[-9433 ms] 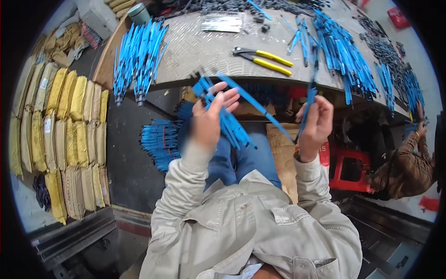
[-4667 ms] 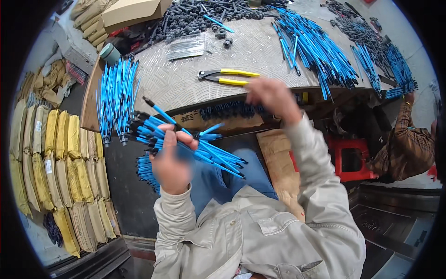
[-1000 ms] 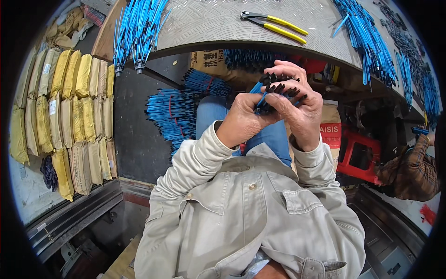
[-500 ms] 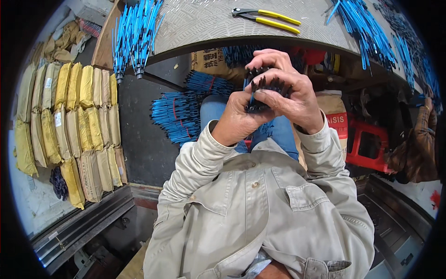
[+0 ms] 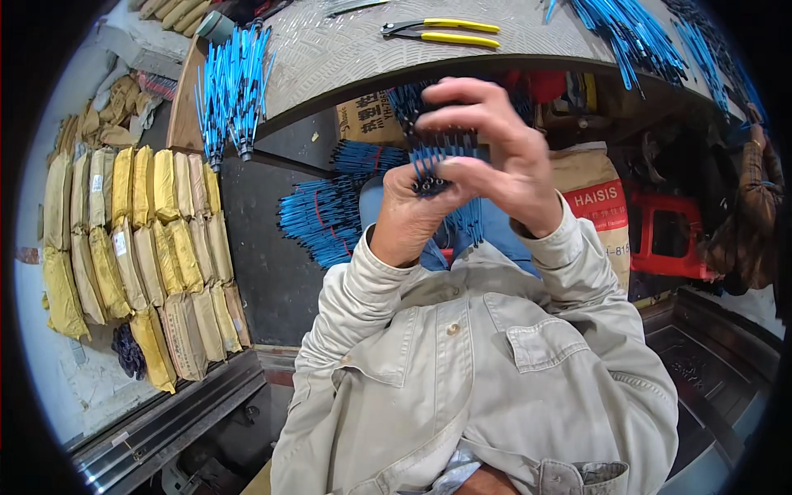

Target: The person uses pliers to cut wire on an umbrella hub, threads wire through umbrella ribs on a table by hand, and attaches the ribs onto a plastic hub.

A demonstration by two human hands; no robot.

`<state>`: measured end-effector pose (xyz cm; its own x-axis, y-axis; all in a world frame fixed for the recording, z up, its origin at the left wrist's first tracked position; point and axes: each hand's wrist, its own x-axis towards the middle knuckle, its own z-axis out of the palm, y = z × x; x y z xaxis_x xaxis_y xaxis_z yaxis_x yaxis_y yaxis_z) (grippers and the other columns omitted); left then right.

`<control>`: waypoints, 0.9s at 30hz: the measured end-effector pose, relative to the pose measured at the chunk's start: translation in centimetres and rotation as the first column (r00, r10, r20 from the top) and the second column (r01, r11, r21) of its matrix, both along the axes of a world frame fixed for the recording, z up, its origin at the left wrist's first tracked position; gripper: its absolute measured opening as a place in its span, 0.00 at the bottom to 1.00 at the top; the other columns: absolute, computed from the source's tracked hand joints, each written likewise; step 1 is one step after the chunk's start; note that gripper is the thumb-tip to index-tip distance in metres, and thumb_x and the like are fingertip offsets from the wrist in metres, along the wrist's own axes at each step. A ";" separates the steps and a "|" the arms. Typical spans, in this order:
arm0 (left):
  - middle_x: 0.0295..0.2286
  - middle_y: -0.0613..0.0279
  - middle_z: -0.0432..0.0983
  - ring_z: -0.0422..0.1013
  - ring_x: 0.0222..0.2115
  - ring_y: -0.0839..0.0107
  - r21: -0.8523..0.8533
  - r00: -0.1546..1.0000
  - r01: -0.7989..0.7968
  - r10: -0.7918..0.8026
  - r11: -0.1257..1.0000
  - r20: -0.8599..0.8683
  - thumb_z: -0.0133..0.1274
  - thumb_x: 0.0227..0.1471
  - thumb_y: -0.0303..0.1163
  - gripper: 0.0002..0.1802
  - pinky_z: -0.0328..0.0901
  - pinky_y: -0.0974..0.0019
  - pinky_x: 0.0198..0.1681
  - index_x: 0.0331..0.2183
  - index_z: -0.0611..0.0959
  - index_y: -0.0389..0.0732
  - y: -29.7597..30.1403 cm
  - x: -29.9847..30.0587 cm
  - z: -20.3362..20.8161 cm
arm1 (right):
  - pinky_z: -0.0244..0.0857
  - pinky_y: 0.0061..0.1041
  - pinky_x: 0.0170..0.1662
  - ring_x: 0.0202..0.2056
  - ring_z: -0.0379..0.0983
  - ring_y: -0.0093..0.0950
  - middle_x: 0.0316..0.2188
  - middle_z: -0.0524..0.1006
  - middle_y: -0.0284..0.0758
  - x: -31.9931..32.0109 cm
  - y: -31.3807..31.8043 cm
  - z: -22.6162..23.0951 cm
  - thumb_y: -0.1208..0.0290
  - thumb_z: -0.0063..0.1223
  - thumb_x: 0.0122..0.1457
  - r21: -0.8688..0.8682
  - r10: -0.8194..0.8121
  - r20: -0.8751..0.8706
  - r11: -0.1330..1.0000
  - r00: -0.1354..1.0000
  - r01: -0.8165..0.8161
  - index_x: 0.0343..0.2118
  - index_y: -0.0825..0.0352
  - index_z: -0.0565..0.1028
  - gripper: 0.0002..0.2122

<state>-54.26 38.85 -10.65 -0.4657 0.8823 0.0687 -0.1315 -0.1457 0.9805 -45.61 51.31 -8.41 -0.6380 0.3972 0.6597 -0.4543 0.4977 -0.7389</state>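
Observation:
My left hand [image 5: 410, 216] is closed around a bundle of thin blue wires [image 5: 426, 162] with black ends. The black ends form a dense cluster at the top, and blue lengths hang below the hand over my lap. At the bundle's right side, my right hand [image 5: 513, 161] is open, its fingers spread and slightly blurred. Its thumb lies close to the black ends; whether it touches them I cannot tell. Beyond both hands, pliers [image 5: 458, 38] with yellow handles lie on the textured grey table [image 5: 330, 62].
Loose blue wires lie at the table's left end [image 5: 235, 91] and right side [image 5: 631, 41]. Banded wire bundles [image 5: 318, 210] sit left of my knees. Yellow and tan packets [image 5: 169, 239] are stacked at left. A paper sack [image 5: 584, 175], red plastic stool [image 5: 672, 268] and another person's sleeve [image 5: 752, 165] are at right.
My right hand's fingers have loosened from around the wires and spread apart, uncovering more of the bundle. My left hand keeps its grip. The whole view has shifted slightly.

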 end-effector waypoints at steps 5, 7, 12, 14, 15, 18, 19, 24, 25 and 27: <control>0.29 0.58 0.77 0.73 0.30 0.73 0.059 0.985 0.004 -0.014 0.998 0.174 0.57 0.44 0.21 0.08 0.68 0.72 0.36 0.32 0.80 0.34 -0.2 -0.9 3.0 | 0.60 0.26 0.41 0.40 0.66 0.29 0.37 0.71 0.36 3.7 -0.3 -2.9 0.79 0.58 0.43 -0.158 -0.125 -0.082 0.981 0.989 0.111 0.33 0.70 0.74 0.11; 0.29 0.56 0.78 0.75 0.31 0.70 0.045 0.995 0.023 -0.027 0.999 0.096 0.57 0.44 0.22 0.09 0.69 0.70 0.38 0.33 0.80 0.33 -0.4 -1.3 3.7 | 0.62 0.24 0.37 0.36 0.68 0.28 0.35 0.72 0.37 4.1 -1.1 -4.7 0.80 0.57 0.44 0.008 -0.154 0.037 0.988 0.987 0.154 0.34 0.70 0.74 0.11; 0.28 0.52 0.77 0.74 0.31 0.65 0.068 1.000 -0.002 0.000 0.998 0.029 0.56 0.45 0.23 0.09 0.69 0.64 0.37 0.33 0.79 0.33 -0.8 -0.9 4.3 | 0.61 0.15 0.23 0.21 0.67 0.21 0.24 0.72 0.33 2.8 -3.0 -5.7 0.81 0.59 0.45 0.032 -0.144 0.100 0.989 0.985 0.142 0.27 0.71 0.74 0.06; 0.29 0.54 0.78 0.75 0.31 0.68 0.078 0.999 -0.006 0.003 0.997 0.040 0.56 0.46 0.24 0.10 0.69 0.67 0.38 0.34 0.79 0.33 -0.9 -1.2 4.2 | 0.61 0.15 0.23 0.19 0.66 0.20 0.24 0.72 0.33 2.8 -3.2 -5.9 0.82 0.57 0.46 0.061 -0.133 0.038 0.990 0.990 0.131 0.27 0.71 0.73 0.05; 0.30 0.55 0.78 0.75 0.31 0.70 0.084 0.999 -0.010 0.006 0.996 0.044 0.57 0.46 0.24 0.11 0.69 0.69 0.38 0.34 0.80 0.32 -0.9 -1.3 4.3 | 0.60 0.14 0.23 0.19 0.66 0.19 0.23 0.72 0.32 3.1 -3.5 -6.0 0.81 0.56 0.48 -0.090 -0.130 0.037 0.987 0.991 0.133 0.27 0.71 0.73 0.04; 0.30 0.55 0.78 0.74 0.32 0.70 0.072 0.995 -0.016 0.008 0.997 0.099 0.56 0.47 0.25 0.11 0.69 0.70 0.39 0.36 0.79 0.33 -0.8 -1.4 4.8 | 0.59 0.13 0.22 0.19 0.66 0.16 0.23 0.72 0.31 3.6 -2.9 -6.0 0.81 0.55 0.50 -0.380 -0.122 0.038 0.916 0.992 0.127 0.27 0.70 0.73 0.03; 0.30 0.55 0.78 0.74 0.33 0.70 0.063 0.992 -0.018 0.009 0.998 0.129 0.56 0.47 0.26 0.12 0.68 0.70 0.39 0.36 0.79 0.33 -0.8 -1.3 4.8 | 0.59 0.14 0.22 0.19 0.66 0.16 0.22 0.72 0.30 3.7 -1.8 -5.5 0.79 0.53 0.51 -0.351 -0.180 0.025 0.920 0.983 0.177 0.28 0.70 0.73 0.02; 0.31 0.55 0.78 0.73 0.35 0.70 0.095 1.000 0.020 -0.019 0.995 -0.003 0.54 0.49 0.26 0.12 0.67 0.71 0.42 0.38 0.79 0.33 -1.2 -1.7 3.7 | 0.58 0.13 0.23 0.21 0.68 0.15 0.21 0.74 0.28 0.1 11.5 0.2 0.70 0.51 0.56 0.259 -0.622 -0.029 0.752 0.783 0.606 0.33 0.64 0.76 0.06; 0.32 0.55 0.78 0.73 0.36 0.71 0.087 0.998 0.060 -0.059 0.994 -0.021 0.54 0.49 0.26 0.12 0.66 0.71 0.42 0.38 0.78 0.33 -0.6 -1.6 3.7 | 0.61 0.16 0.27 0.25 0.71 0.18 0.25 0.76 0.30 -0.1 16.1 1.5 0.67 0.50 0.57 0.432 -0.763 0.078 0.606 0.641 0.668 0.34 0.63 0.76 0.07; 0.32 0.54 0.77 0.72 0.37 0.71 0.064 0.995 0.078 -0.074 0.995 -0.071 0.54 0.49 0.26 0.12 0.65 0.71 0.43 0.39 0.78 0.33 -0.4 -1.5 3.7 | 0.65 0.27 0.33 0.30 0.73 0.30 0.27 0.77 0.38 -2.9 23.6 2.4 0.61 0.51 0.52 0.593 -0.901 0.150 0.411 0.407 0.692 0.32 0.63 0.76 0.11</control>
